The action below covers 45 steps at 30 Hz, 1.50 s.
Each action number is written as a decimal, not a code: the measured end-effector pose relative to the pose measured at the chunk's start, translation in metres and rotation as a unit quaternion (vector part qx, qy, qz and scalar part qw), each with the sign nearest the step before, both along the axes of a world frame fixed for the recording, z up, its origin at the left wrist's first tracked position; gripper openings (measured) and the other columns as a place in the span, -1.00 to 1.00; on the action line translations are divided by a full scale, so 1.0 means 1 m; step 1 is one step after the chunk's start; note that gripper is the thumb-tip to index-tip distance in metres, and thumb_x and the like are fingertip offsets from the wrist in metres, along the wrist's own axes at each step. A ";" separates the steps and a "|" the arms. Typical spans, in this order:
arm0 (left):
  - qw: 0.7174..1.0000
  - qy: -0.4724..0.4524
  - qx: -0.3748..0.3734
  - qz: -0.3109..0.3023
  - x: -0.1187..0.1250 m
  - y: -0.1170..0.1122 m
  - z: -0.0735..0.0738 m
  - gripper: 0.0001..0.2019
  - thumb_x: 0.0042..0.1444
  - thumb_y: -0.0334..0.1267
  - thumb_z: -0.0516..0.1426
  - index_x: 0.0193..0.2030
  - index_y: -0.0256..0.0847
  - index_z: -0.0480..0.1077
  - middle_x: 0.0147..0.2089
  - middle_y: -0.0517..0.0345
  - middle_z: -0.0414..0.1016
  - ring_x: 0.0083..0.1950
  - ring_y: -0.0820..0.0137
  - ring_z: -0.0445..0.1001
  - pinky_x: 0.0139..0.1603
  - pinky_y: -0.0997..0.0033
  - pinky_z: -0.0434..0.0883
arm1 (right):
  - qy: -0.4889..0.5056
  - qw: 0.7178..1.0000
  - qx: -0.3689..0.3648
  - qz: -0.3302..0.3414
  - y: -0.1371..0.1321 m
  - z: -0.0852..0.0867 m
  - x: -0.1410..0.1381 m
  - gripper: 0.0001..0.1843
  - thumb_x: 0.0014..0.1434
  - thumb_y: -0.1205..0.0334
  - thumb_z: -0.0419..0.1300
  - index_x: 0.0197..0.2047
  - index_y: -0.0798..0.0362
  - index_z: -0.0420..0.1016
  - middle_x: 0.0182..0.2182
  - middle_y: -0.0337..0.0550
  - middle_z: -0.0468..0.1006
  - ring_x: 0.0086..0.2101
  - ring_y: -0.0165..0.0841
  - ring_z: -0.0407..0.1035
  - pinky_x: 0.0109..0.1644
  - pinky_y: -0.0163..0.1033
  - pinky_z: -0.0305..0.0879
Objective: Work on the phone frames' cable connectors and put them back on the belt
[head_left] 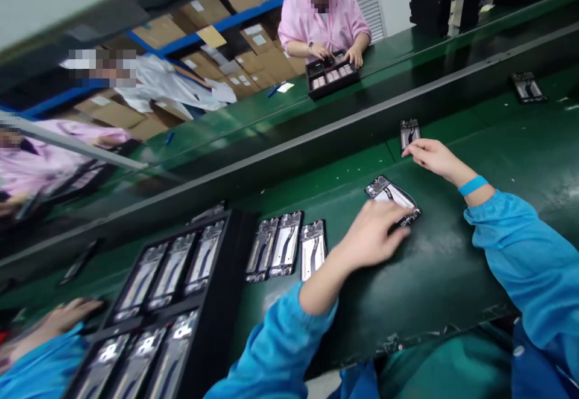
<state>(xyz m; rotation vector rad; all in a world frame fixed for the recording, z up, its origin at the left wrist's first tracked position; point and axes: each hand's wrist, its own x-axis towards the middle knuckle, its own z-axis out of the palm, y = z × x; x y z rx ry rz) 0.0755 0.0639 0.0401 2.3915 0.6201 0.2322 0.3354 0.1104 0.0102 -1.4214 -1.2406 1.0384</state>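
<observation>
My right hand (432, 156), with a blue band on its wrist, has its fingers closed on the lower end of an opened phone body (409, 133) at the back of the green work surface. Nearer to me, my left hand (373, 233) stretches over another opened phone body (384, 189), which lies tilted on the surface. Its fingers reach across the lower part of that phone, with the thumb apart. A white panel, a dark ribbon strip and a circuit board show in the phones. Left of my left hand lie several similar phone bodies (286, 243).
A black divided tray (228, 293) holds several phone bodies at the left. Another worker's hand (63, 319) is beside it. One more phone body (528, 87) lies far right. Across the raised ledge (289, 151), a person in pink (323, 22) handles a smaller black tray (332, 88).
</observation>
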 end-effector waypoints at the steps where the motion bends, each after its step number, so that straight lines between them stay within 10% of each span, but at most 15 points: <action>1: 0.997 0.003 0.073 0.027 0.007 0.013 -0.006 -0.50 0.32 -0.12 0.16 0.38 -0.12 0.35 0.38 -0.10 0.38 0.46 0.04 0.24 0.48 -0.08 0.13 | -0.023 0.999 0.020 0.021 -0.007 0.005 -0.003 -0.77 0.35 0.14 0.16 -0.23 0.09 0.57 -0.63 -0.33 0.31 -0.59 -0.45 0.17 -0.45 -0.33 0.10; 5: 0.987 0.083 0.105 0.083 0.023 0.028 -0.041 -0.30 0.34 0.06 0.12 0.52 -0.16 0.11 0.58 -0.08 0.02 0.61 -0.06 -0.18 0.55 -0.29 -0.18 | -0.237 0.968 0.068 0.037 -0.050 0.011 -0.014 -0.65 0.33 0.00 0.07 -0.26 0.04 0.56 -0.38 -0.10 0.59 -0.34 -0.24 0.45 -0.28 -0.21 0.26; 8: 0.979 0.066 0.107 0.162 0.012 -0.004 -0.052 -0.33 0.43 0.08 -0.04 0.56 -0.15 -0.01 0.60 -0.08 -0.08 0.63 0.05 -0.23 0.57 -0.19 -0.14 | -0.404 0.912 -0.057 0.041 -0.086 -0.002 -0.018 -0.50 0.28 -0.25 0.08 -0.11 0.00 0.56 -0.41 -0.07 0.61 -0.41 -0.14 0.48 -0.41 -0.18 0.20; 15: 0.907 0.178 0.138 0.355 -0.083 -0.045 -0.059 -0.27 0.40 0.17 -0.05 0.57 -0.14 -0.04 0.61 -0.17 -0.17 0.61 -0.19 -0.34 0.47 -0.50 -0.17 | -0.467 0.861 -0.103 0.175 -0.119 -0.019 -0.024 -0.52 0.20 -0.23 0.23 0.00 -0.06 0.53 -0.23 -0.01 0.69 -0.36 -0.08 0.55 -0.51 -0.20 0.18; 22: 0.954 0.094 0.178 0.223 -0.094 -0.001 -0.053 -0.33 0.43 0.15 -0.09 0.54 -0.14 0.04 0.56 -0.10 0.05 0.61 -0.02 -0.15 0.55 -0.23 -0.13 | -0.427 0.854 -0.012 0.299 -0.122 -0.007 -0.030 -0.66 0.19 -0.03 0.30 0.01 -0.16 0.56 -0.06 -0.19 0.69 -0.26 -0.16 0.57 -0.37 -0.20 0.27; 31: 0.995 0.013 0.096 0.010 -0.038 -0.055 -0.038 -0.20 0.31 0.21 0.10 0.53 -0.19 0.05 0.31 -0.18 0.39 0.35 0.02 0.29 0.38 -0.06 0.13 | -0.332 0.937 -0.037 0.097 -0.151 0.025 -0.021 -0.64 0.46 0.06 -0.04 -0.10 -0.05 0.56 -0.10 -0.09 0.68 -0.10 -0.17 0.55 -0.03 -0.14 0.33; 36: 0.998 0.014 0.063 0.021 -0.018 -0.040 -0.029 -0.40 0.35 -0.03 0.14 0.43 -0.22 0.21 0.15 -0.09 0.51 0.18 0.10 0.36 0.14 0.09 0.25 | -0.418 0.883 -0.149 0.151 -0.175 0.023 -0.044 -0.69 0.34 -0.08 0.15 -0.28 -0.02 0.42 -0.40 -0.16 0.59 -0.43 -0.25 0.43 -0.36 -0.20 0.12; 40: 0.995 -0.012 0.095 0.022 0.008 -0.029 -0.029 -0.77 0.42 -0.22 0.06 -0.05 -0.21 0.53 -0.16 0.05 0.60 -0.05 0.21 0.40 -0.02 0.16 0.21 | -0.466 0.845 -0.207 0.164 -0.181 0.027 -0.063 -0.63 0.29 -0.15 0.20 -0.30 -0.01 0.36 -0.42 -0.15 0.57 -0.46 -0.27 0.36 -0.40 -0.21 -0.04; 45: 0.993 -0.026 0.116 -0.007 0.006 -0.034 -0.030 -0.74 0.39 -0.29 0.04 -0.30 -0.24 0.47 -0.32 0.08 0.52 -0.12 0.24 0.38 -0.13 0.21 0.16 | -0.456 0.836 -0.256 0.164 -0.177 0.040 -0.071 -0.64 0.27 -0.12 0.20 -0.34 0.00 0.35 -0.51 -0.20 0.47 -0.51 -0.33 0.26 -0.43 -0.22 -0.10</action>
